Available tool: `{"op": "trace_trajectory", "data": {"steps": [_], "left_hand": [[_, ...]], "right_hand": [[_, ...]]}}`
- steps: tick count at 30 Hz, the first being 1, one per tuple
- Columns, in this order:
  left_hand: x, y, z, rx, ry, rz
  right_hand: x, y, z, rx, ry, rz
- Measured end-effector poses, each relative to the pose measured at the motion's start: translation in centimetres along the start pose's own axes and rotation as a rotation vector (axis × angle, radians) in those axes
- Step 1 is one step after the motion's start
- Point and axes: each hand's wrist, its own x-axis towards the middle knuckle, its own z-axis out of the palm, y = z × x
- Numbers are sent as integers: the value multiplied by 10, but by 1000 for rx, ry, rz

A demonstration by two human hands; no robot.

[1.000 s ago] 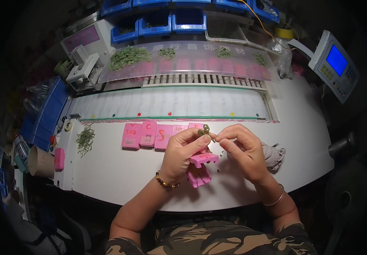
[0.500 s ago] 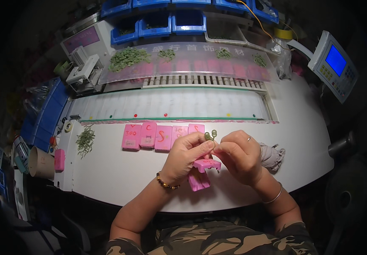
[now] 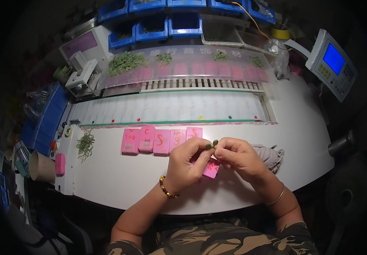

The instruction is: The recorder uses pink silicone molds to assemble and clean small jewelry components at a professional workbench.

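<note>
My left hand (image 3: 185, 163) is closed around a pink block mould (image 3: 210, 170), mostly hidden by the fingers, and pinches a small olive-green piece (image 3: 215, 143) with rounded heads at its top. My right hand (image 3: 242, 158) is closed on the same green piece, its thumb and forefinger against my left fingertips. Just behind my hands stands a row of several pink moulds (image 3: 130, 141) with red hand-drawn markings. A crumpled grey cloth (image 3: 270, 158) lies beside my right hand.
Loose green pieces (image 3: 85, 145) lie left, near a cardboard cup (image 3: 39, 165). Behind are a conveyor strip (image 3: 170, 106), a translucent shelf (image 3: 183, 59) with green piles and blue bins (image 3: 151, 29). A white machine (image 3: 83, 78) stands back left, a control panel (image 3: 330, 63) right.
The pink mould under my fingers has turned, hiding its lower part behind my left hand. My hands have moved slightly, staying pinched together at the green piece, which now shows less.
</note>
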Motion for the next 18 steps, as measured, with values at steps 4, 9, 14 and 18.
{"op": "trace_trajectory", "data": {"steps": [4,9,14,18], "left_hand": [[2,-1,6,3,51,74],[0,-1,3,-28,-63,-140],[-2,-1,4,-71,-170,-241],[1,2,0,-185,-242,-435]], "right_hand": [[0,-3,-9,137,-79,66],[-1,-16,-3,-515,154,-381],[6,-26,-11,-409,-48,-170],[35,-68,-31,-558,-237,104]]}}
